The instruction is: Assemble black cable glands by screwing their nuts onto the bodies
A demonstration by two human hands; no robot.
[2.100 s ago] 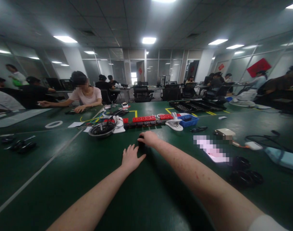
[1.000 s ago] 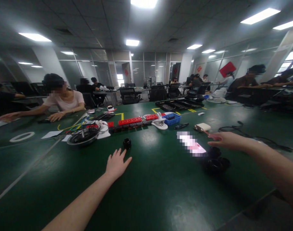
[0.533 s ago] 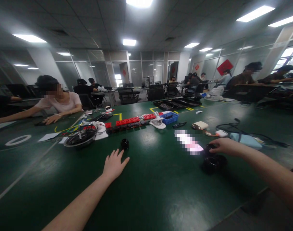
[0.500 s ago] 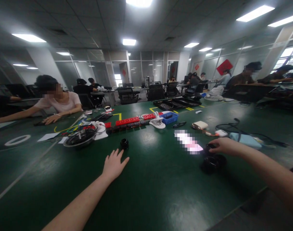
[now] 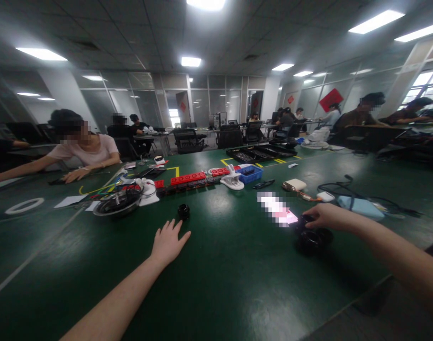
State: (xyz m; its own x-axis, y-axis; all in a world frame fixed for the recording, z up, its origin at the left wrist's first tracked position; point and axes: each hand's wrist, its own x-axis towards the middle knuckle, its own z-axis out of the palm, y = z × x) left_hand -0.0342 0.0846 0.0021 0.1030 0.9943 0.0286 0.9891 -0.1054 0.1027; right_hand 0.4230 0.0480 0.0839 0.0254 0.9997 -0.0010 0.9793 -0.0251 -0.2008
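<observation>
My left hand lies palm down on the green table with its fingers spread. Just beyond its fingertips stands a small, glossy black round part, which the hand does not grip. To the right, the bent fingers of my right hand close on a black round part, mostly covered by the fingers. Directly in front of that hand, more black round parts are bunched together. A phone with a lit, blurred-out screen lies left of the right hand.
Beyond my hands are a metal bowl, a red-and-black strip of parts, a white clamp-like stand and a blue bin. A light-blue pouch and dark cables sit at right. A person leans on the table at left.
Both hands keep the same pose and grip. The whole view has shifted very slightly.
</observation>
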